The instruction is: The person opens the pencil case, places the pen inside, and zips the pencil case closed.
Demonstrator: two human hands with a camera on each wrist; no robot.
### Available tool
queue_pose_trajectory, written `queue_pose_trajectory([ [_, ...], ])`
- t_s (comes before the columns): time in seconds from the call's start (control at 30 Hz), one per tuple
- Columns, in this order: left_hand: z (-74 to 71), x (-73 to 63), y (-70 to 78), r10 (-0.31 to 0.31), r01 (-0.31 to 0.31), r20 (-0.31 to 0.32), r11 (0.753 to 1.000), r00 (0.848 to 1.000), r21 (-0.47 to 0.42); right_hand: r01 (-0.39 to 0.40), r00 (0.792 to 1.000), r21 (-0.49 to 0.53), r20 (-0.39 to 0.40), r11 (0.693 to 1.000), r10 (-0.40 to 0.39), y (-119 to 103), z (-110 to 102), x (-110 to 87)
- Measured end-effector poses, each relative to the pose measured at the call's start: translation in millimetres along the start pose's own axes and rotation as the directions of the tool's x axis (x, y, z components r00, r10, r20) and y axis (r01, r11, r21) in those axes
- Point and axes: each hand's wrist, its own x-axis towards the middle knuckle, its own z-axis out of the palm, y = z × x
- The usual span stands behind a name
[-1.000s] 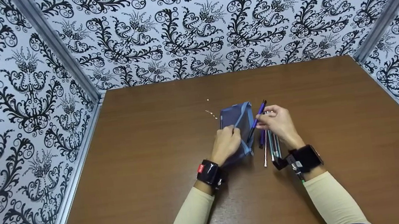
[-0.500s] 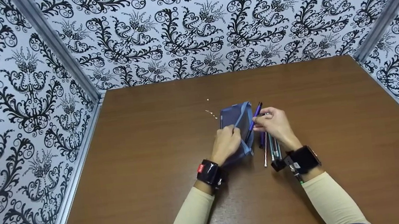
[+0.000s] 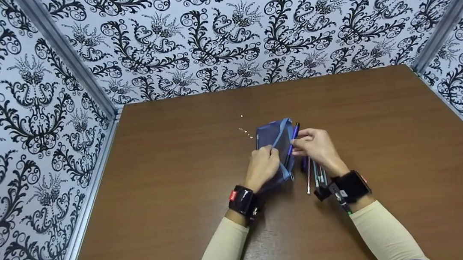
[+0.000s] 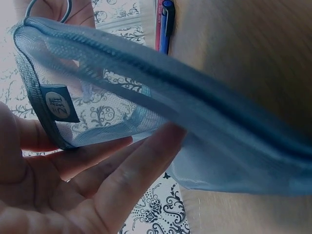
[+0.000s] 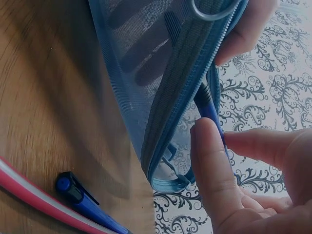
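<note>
My left hand (image 3: 262, 167) grips the near rim of a blue mesh zipper pouch (image 3: 265, 134), its mouth unzipped and held apart. In the left wrist view the fingers spread along the pouch's sheer side, which bears a small label (image 4: 61, 103). Between thumb and fingers, my right hand (image 3: 320, 150) pinches a blue pen (image 5: 208, 108). The pen slants down through the zipper mouth, its black front end inside the pouch and its back end sticking out past the fingers in the head view.
Beside the pouch, under my right hand, lie several pencils (image 3: 316, 177) side by side. Another blue pen (image 5: 92, 208) and a red pencil (image 5: 46, 204) lie on the wooden table (image 3: 178, 196). Small pale specks (image 3: 245, 132) dot it beyond the pouch. Patterned walls (image 3: 221, 32) enclose the table.
My right hand has moved left and slightly nearer to me, sliding the blue pen further into the pouch. The left hand and pouch have stayed in place.
</note>
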Motion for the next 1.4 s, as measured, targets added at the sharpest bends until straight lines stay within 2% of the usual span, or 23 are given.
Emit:
queue_pose_trajectory([
  [0.17,-0.2,0.1,-0.3,0.001,-0.001,-0.002,1.000,1.000,-0.003,0.003,1.000,-0.025,0.030,1.000,-0.002,1.1,0.6,-0.3],
  [0.47,-0.6,0.0,-0.4,0.002,-0.002,0.015,1.000,1.000,-0.015,-0.001,0.999,0.003,0.053,1.000,0.000,2.9,2.1,0.1],
  [0.93,-1.4,0.9,0.0,-0.022,0.022,0.010,1.000,1.000,-0.005,0.025,0.999,-0.029,0.041,0.999,-0.024,1.6,-2.5,-0.1],
  [1.17,-1.4,0.6,0.5,-0.025,0.025,0.010,1.000,1.000,-0.004,0.031,0.999,-0.008,0.037,0.999,-0.031,-0.7,-3.9,-1.4],
  [1.4,-0.7,0.5,-0.1,-0.023,0.023,0.008,1.000,1.000,-0.005,0.061,0.998,-0.046,0.020,0.997,-0.061,-0.9,-6.5,-0.4],
])
